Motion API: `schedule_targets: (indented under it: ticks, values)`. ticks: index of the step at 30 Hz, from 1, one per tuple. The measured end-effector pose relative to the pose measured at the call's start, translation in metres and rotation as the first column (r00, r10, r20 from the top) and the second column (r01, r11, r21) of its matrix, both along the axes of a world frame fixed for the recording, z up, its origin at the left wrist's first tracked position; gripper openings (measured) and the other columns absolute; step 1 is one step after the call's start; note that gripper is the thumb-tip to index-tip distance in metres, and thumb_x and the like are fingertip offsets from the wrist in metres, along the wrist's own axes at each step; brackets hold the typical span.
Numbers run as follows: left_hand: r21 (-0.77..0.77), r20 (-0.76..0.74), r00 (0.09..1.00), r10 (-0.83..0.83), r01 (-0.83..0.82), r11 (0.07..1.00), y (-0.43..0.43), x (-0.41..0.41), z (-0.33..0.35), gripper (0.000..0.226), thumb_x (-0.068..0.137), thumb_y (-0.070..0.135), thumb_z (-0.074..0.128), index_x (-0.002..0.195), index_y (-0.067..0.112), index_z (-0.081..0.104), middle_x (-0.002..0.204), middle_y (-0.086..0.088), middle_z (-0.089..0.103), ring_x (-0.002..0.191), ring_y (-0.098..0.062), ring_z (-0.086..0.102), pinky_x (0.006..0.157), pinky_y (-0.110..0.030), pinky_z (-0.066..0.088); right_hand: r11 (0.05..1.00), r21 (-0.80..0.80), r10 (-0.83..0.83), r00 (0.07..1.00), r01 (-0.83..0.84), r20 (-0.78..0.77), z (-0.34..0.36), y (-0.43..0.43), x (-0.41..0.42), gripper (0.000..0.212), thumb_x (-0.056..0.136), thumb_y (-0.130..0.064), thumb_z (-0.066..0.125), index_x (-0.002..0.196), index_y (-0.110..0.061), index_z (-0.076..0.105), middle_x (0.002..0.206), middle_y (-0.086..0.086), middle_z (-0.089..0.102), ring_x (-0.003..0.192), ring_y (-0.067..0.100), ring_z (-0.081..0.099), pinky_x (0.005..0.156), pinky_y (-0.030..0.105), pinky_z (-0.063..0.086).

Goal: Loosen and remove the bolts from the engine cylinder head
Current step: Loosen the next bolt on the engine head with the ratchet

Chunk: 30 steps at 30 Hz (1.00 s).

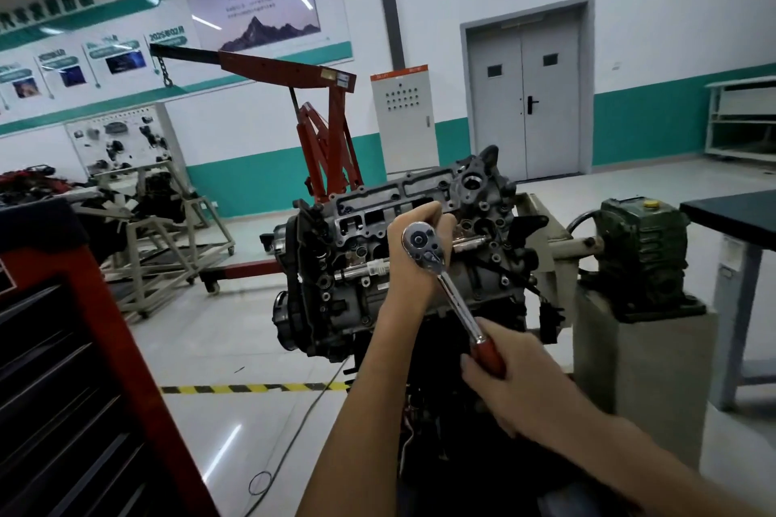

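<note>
The engine with its grey cylinder head [403, 197] sits on a stand in front of me, top face tilted toward me. A chrome ratchet wrench [451, 290] with a red handle stands over the head's near side. My left hand [413, 260] wraps round the shaft just under the ratchet's round head, hiding the socket and the bolt beneath. My right hand [508, 380] grips the red handle lower down, toward me. No loose bolts are visible.
A red tool cabinet [71, 369] stands close on my left. A red engine hoist [323, 126] is behind the engine. The stand's green gearbox [642, 252] is at the right, beside a dark table [730, 210]. A cable and yellow-black tape cross the floor.
</note>
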State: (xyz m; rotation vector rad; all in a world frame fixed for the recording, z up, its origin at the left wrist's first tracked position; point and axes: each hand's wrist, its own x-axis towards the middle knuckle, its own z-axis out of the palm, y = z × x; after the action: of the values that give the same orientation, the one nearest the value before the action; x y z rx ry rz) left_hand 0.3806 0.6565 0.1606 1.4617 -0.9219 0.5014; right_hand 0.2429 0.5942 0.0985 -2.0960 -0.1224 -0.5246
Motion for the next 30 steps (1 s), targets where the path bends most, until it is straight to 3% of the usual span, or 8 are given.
schedule_targets:
  ticks: [3, 7, 10, 13, 17, 22, 26, 30]
  values:
    - [0.105, 0.059, 0.996, -0.063, 0.057, 0.993, 0.011, 0.002, 0.003, 0.037, 0.085, 0.000, 0.059, 0.056, 0.008, 0.038, 0.053, 0.007, 0.033, 0.052, -0.008, 0.031, 0.049, -0.024, 0.027, 0.879, -0.474, -0.073, 0.997, 0.049, -0.033, 0.046, -0.059, -0.004, 0.016, 0.083, -0.015, 0.061, 0.075, -0.025, 0.053, 0.057, -0.005, 0.054, 0.044, 0.006, 0.053, 0.046, 0.022, 0.050]
    - [0.252, 0.128, 0.985, -0.119, 0.084, 0.964, 0.005, -0.001, 0.011, 0.037, 0.082, -0.003, 0.058, 0.053, 0.001, 0.036, 0.051, -0.001, 0.032, 0.052, -0.010, 0.029, 0.052, -0.029, 0.022, 0.503, -0.819, -0.248, 0.954, 0.278, 0.171, 0.096, -0.102, -0.002, 0.007, 0.083, -0.027, 0.059, 0.083, -0.025, 0.053, 0.057, -0.011, 0.050, 0.050, -0.003, 0.048, 0.045, 0.014, 0.038]
    - [0.140, 0.070, 0.992, -0.103, 0.092, 0.986, 0.000, -0.003, 0.003, 0.038, 0.084, -0.004, 0.056, 0.053, 0.006, 0.036, 0.051, 0.001, 0.032, 0.049, -0.006, 0.028, 0.049, -0.026, 0.022, 0.675, -0.684, -0.276, 0.954, 0.278, 0.115, 0.057, -0.087, -0.004, 0.009, 0.083, -0.022, 0.059, 0.083, -0.024, 0.051, 0.060, -0.007, 0.053, 0.050, 0.004, 0.053, 0.048, 0.022, 0.049]
    - [0.002, -0.012, 1.000, -0.025, 0.025, 1.000, -0.007, -0.006, 0.000, 0.049, 0.086, -0.009, 0.055, 0.051, 0.017, 0.032, 0.050, 0.005, 0.029, 0.048, -0.003, 0.026, 0.048, -0.023, 0.022, 0.965, -0.189, -0.181, 0.983, 0.184, 0.031, 0.002, -0.024, -0.007, 0.015, 0.082, -0.015, 0.062, 0.075, -0.020, 0.050, 0.048, -0.005, 0.050, 0.038, 0.007, 0.049, 0.043, 0.019, 0.043]
    - [-0.038, -0.024, 0.997, 0.073, -0.074, 0.997, -0.014, -0.008, 0.002, 0.054, 0.086, -0.008, 0.056, 0.051, 0.024, 0.030, 0.048, 0.011, 0.029, 0.046, -0.004, 0.027, 0.048, -0.020, 0.024, 0.967, 0.253, -0.037, 0.998, 0.021, 0.059, -0.028, 0.041, 0.008, 0.033, 0.083, -0.009, 0.062, 0.070, -0.034, 0.045, 0.050, -0.007, 0.052, 0.038, 0.008, 0.048, 0.044, 0.021, 0.041]
    - [0.032, 0.023, 1.000, -0.006, 0.006, 0.999, 0.000, -0.004, -0.002, 0.039, 0.088, -0.002, 0.058, 0.054, 0.011, 0.043, 0.051, 0.008, 0.036, 0.049, -0.005, 0.031, 0.049, -0.025, 0.027, 0.990, -0.126, -0.062, 0.998, 0.065, 0.031, -0.004, -0.016, -0.003, 0.030, 0.079, -0.001, 0.060, 0.072, -0.028, 0.048, 0.044, -0.006, 0.049, 0.034, 0.005, 0.045, 0.037, 0.014, 0.036]
    - [0.222, 0.092, 0.989, -0.117, 0.094, 0.971, 0.007, -0.003, 0.011, 0.042, 0.085, -0.003, 0.057, 0.054, 0.012, 0.033, 0.051, 0.004, 0.029, 0.050, -0.009, 0.026, 0.052, -0.027, 0.021, 0.694, -0.683, -0.196, 0.972, 0.228, 0.126, 0.066, -0.090, -0.005, 0.014, 0.078, -0.016, 0.063, 0.087, -0.024, 0.056, 0.055, -0.008, 0.052, 0.045, 0.001, 0.051, 0.048, 0.023, 0.051]
    - [0.145, 0.054, 0.995, -0.087, 0.079, 0.986, -0.003, -0.008, 0.008, 0.039, 0.082, -0.002, 0.056, 0.052, 0.011, 0.034, 0.050, -0.001, 0.031, 0.050, -0.014, 0.030, 0.049, -0.032, 0.024, 0.621, -0.708, -0.279, 0.939, 0.335, 0.200, 0.071, -0.099, -0.008, 0.017, 0.079, -0.018, 0.065, 0.092, -0.023, 0.056, 0.060, -0.011, 0.051, 0.052, 0.000, 0.051, 0.052, 0.022, 0.050]
